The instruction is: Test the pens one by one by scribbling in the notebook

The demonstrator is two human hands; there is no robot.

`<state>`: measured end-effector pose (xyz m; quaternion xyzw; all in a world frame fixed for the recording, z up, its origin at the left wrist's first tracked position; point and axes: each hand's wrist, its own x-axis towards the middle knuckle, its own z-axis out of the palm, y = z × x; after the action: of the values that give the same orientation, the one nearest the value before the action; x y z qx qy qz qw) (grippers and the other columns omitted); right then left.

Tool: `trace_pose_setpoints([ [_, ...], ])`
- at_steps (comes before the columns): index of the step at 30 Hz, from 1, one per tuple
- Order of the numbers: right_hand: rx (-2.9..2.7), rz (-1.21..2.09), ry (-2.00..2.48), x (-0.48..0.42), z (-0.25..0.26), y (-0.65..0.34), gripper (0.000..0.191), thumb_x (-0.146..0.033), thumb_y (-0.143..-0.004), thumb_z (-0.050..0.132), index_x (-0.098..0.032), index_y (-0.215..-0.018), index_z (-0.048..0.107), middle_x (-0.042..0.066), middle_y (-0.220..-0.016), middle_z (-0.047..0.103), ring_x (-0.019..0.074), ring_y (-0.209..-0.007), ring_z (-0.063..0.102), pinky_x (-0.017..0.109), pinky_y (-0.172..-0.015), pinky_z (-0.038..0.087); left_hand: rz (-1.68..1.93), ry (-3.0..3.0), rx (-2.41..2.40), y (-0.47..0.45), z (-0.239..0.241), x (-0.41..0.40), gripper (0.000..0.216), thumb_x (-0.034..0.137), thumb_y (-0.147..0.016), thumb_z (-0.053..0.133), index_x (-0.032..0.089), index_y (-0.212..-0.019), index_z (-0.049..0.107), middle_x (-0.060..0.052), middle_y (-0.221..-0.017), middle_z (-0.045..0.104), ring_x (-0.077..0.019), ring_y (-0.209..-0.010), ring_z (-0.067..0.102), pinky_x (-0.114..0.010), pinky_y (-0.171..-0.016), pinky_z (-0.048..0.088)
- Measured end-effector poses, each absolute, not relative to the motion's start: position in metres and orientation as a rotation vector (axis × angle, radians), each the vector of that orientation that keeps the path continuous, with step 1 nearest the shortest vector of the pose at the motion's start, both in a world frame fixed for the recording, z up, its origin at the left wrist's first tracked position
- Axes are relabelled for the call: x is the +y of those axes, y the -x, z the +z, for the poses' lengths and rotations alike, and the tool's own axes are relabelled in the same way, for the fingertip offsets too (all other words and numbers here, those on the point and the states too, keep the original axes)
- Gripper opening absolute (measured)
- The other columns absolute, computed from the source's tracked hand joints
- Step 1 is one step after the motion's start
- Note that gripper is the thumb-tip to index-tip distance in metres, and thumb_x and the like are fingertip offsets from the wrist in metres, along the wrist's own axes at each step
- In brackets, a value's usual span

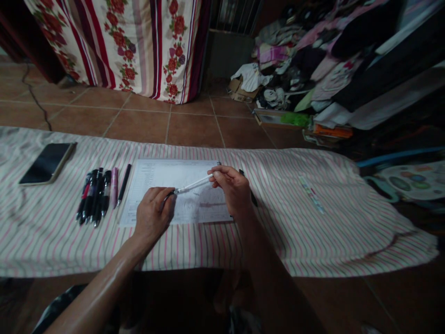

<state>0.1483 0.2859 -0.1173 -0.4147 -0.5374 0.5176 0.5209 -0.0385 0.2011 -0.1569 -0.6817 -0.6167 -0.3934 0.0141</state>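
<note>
Over a printed sheet of paper (139,178), my two hands hold a thin white pen refill (193,184) between them. My left hand (153,208) pinches its dark end, where a small black part shows at the fingertips. Thumb and fingers of my right hand (232,188) close on the other, higher end. Partly hidden behind the right hand lies a black pen part (254,198) on the striped cloth. To the left of the paper are a black pen (124,184), a pink pen (114,188) and a bunch of several dark pens (92,197).
A smartphone (47,162) lies at the left on the striped cloth (288,232). Towards the right is a patterned ruler-like strip (312,195). Beyond the cloth are a tiled floor (191,123), a floral curtain (142,46) and a heap of clothes (295,60).
</note>
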Motion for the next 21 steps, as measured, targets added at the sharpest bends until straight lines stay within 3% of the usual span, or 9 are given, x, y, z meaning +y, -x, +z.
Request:
trace_pose_setpoints([
  [13, -1.319, 1.309, 0.94, 0.279, -0.123, -0.135, 0.019, -0.033, -0.071, 0.067, -0.017, -0.08, 0.059, 0.004, -0.078, 0.07, 0.0128, -0.065, 0.064, 0.023, -0.055, 0.05, -1.208, 2.119, -1.89, 0.038, -0.157, 0.201, 0.022, 0.021, -0.087, 0.048, 0.012, -0.101, 0.061, -0.008, -0.086, 0.065, -0.0204, -0.081, 0.057, -0.034, -0.072, 0.048],
  [21, -1.503, 1.229, 1.047, 0.277, -0.129, -0.13, 0.016, -0.033, -0.073, 0.064, -0.018, -0.08, 0.068, 0.0, -0.066, 0.066, 0.0118, -0.062, 0.061, 0.021, -0.055, 0.049, -1.21, 2.14, -1.891, 0.037, -0.153, 0.2, 0.021, 0.021, -0.087, 0.048, 0.013, -0.101, 0.061, -0.008, -0.085, 0.065, -0.0202, -0.08, 0.056, -0.034, -0.073, 0.047],
])
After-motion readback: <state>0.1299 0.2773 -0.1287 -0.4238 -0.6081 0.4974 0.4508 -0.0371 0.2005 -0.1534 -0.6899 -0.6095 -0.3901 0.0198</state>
